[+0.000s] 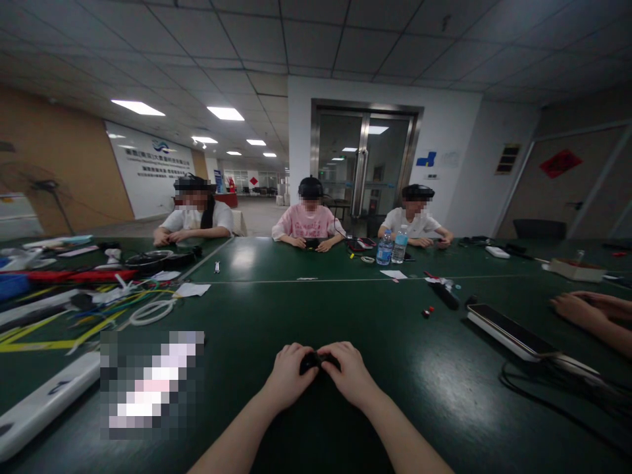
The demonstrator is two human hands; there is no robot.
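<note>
At the near middle of the green table, my left hand (290, 374) is closed around one end of a small black object (312, 360). From the other side, my right hand (347, 372) grips the same object with thumb and fingers. My two hands nearly meet over it, with both wrists low above the tabletop. Fingers cover most of the object, so its exact kind cannot be made out. Its visible part looks dark, smooth and rounded.
To the left are a white power strip (54, 401), a coiled white cable (153, 312) and tangled wires. A phone on a white box (511, 332) lies right, near another person's hands (587, 308). Two water bottles (392, 247) stand before people seated across the green table (257, 303).
</note>
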